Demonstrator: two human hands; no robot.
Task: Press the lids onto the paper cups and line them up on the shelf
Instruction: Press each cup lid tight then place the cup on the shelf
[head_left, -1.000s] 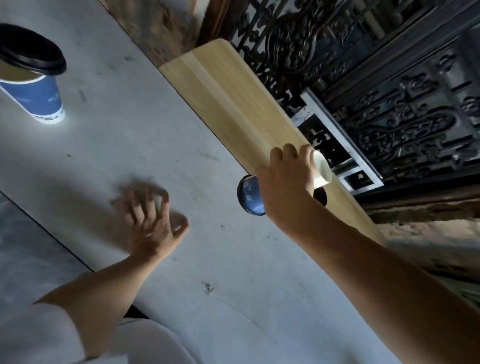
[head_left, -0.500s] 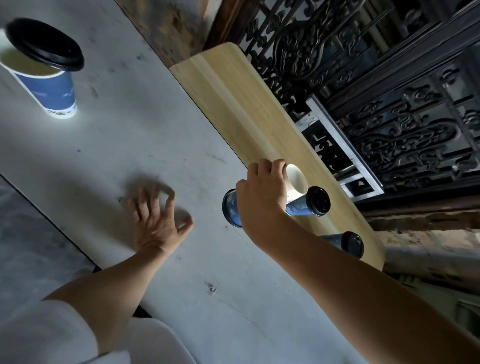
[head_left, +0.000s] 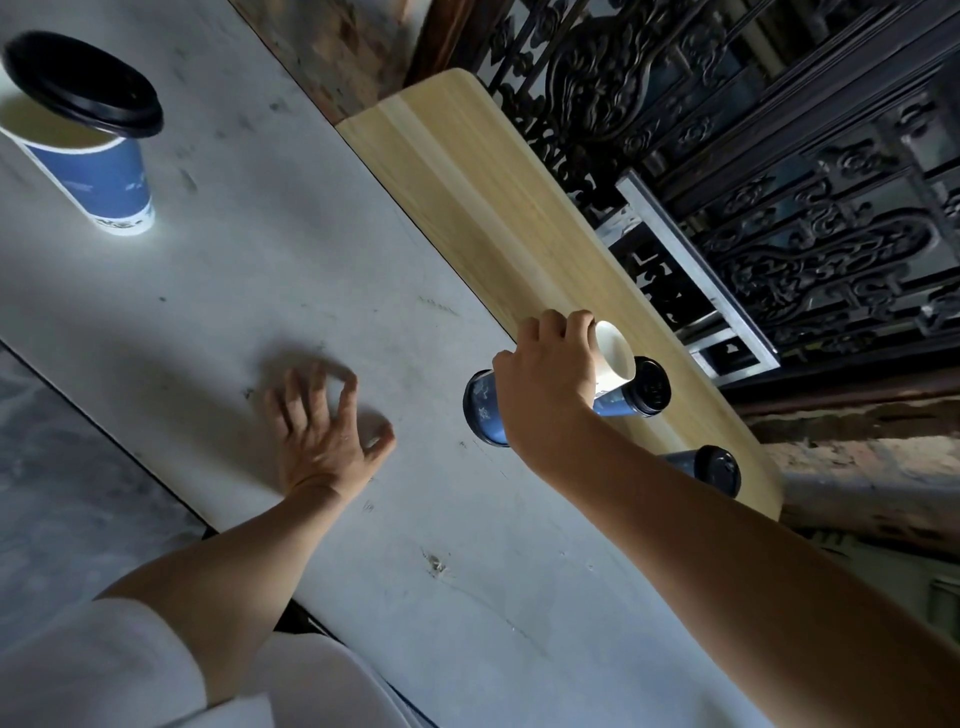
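My right hand (head_left: 545, 384) is gripping a blue cup (head_left: 483, 410), fingers curled round it, at the shelf (head_left: 467, 182) edge. A lidded cup (head_left: 649, 387) and its neighbour (head_left: 719, 467) are standing there, toward 4 o'clock. At 10 o'clock the last cup (head_left: 104, 176) is waiting, I think, its lid (head_left: 83, 83) lying askew. My left hand (head_left: 322, 431) is resting open on the table (head_left: 260, 260).
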